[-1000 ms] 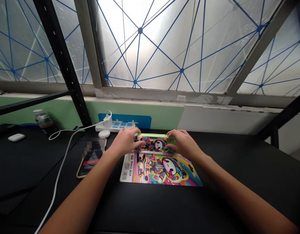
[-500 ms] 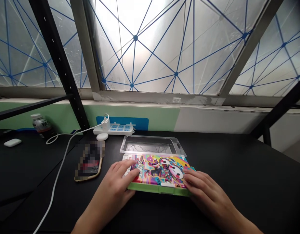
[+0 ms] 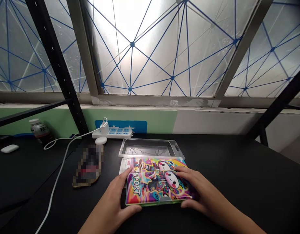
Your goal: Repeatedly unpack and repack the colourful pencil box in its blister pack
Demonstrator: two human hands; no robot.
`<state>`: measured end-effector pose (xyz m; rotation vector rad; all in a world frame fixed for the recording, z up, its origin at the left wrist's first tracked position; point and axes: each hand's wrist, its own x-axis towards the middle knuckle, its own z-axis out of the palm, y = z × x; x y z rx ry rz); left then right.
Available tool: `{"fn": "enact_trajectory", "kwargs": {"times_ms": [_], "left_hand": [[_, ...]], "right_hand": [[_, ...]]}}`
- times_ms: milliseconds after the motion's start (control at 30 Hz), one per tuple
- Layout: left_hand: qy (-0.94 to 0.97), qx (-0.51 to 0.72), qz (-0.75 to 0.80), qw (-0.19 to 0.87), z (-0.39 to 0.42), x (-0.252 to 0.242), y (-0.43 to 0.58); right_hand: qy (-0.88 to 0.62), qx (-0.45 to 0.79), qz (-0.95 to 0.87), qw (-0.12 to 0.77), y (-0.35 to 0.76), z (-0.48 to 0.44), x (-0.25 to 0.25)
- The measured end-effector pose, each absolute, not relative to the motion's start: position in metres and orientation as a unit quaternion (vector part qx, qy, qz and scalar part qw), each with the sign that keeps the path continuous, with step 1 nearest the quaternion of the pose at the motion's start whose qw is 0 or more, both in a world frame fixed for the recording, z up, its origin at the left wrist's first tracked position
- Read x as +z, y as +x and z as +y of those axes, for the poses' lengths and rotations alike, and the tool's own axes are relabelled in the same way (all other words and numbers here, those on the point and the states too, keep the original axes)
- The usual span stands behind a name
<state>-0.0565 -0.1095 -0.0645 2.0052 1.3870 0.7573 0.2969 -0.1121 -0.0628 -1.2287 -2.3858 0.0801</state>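
Observation:
A flat, brightly printed case (image 3: 154, 187) with a cartoon figure, the word SPORT and a green rim lies low before me. My left hand (image 3: 118, 195) holds its left end, thumb along the front edge and fingers at the far left corner. At the other end, my right hand (image 3: 195, 187) grips it with the thumb at the near edge and fingers over the far right corner. Partly covered behind the case is a similarly printed sheet (image 3: 143, 162) with a white left edge. A clear plastic tray (image 3: 177, 151) lies just beyond that.
To the left are a phone (image 3: 87, 169), blurred out, and a white cable (image 3: 56, 185) running to a power strip (image 3: 119, 132). A small white round case (image 3: 101, 140), a bottle (image 3: 40, 130) and a white mouse-like object (image 3: 9, 148) sit farther off. Black metal posts (image 3: 54, 58) flank the desk.
The case has come nearer to me and tilted so its printed face shows more, baring the printed sheet behind. Both hands have shifted with it, and their thumbs now show at the front edge.

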Motion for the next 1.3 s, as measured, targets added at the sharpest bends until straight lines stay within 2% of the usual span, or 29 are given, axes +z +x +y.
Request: {"fn": "enact_trajectory", "kwargs": {"times_ms": [133, 333, 533, 633, 767, 933, 1000, 1167, 1300], "left_hand": [[0.737, 0.316, 0.518, 0.298, -0.110, -0.068, -0.054], [0.731, 0.344, 0.513, 0.290, -0.111, -0.075, -0.053], [0.744, 0.303, 0.523, 0.286, -0.110, -0.067, -0.054], [0.747, 0.280, 0.531, 0.285, -0.110, -0.064, -0.056], [0.748, 0.274, 0.541, 0.270, -0.109, -0.065, -0.057], [0.708, 0.292, 0.589, 0.257, -0.104, -0.060, -0.054], [0.700, 0.297, 0.597, 0.256, -0.102, -0.058, -0.053], [0.727, 0.311, 0.552, 0.266, -0.099, -0.060, -0.056], [0.754, 0.289, 0.536, 0.246, -0.097, -0.062, -0.054]], "right_hand": [[-0.474, 0.136, -0.841, 0.221, 0.301, -0.104, -0.049], [-0.517, 0.254, -0.771, 0.270, 0.293, -0.085, -0.015], [-0.580, 0.150, -0.698, 0.394, 0.279, -0.069, -0.016], [-0.589, 0.110, -0.679, 0.424, 0.284, -0.065, -0.026], [-0.545, 0.091, -0.734, 0.395, 0.300, -0.073, -0.034], [-0.458, 0.101, -0.830, 0.302, 0.311, -0.098, -0.052], [-0.466, 0.070, -0.832, 0.292, 0.308, -0.104, -0.059], [-0.518, 0.015, -0.786, 0.337, 0.298, -0.103, -0.061], [-0.571, 0.002, -0.763, 0.303, 0.294, -0.099, -0.051]]}}
